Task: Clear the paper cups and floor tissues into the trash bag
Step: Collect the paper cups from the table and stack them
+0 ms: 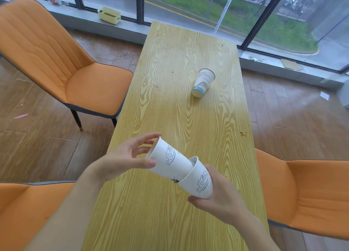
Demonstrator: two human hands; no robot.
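Note:
Two white paper cups with blue cloud drawings are held above the near part of the wooden table (170, 62). My left hand (130, 156) grips the rim end of the upper cup (168, 160), whose base is pushed into the lower cup (198, 181). My right hand (219, 198) wraps the lower cup from below. A third paper cup (203, 82) lies tipped on its side further up the table, right of centre. A piece of white tissue (324, 95) lies on the floor at the far right. No trash bag is in view.
Orange chairs stand at the left (62, 62), near left (28, 203) and right (306, 194) of the table. A pale yellow box (109, 15) sits on the window sill beyond. Small scraps lie on the wooden floor at the left (21, 116).

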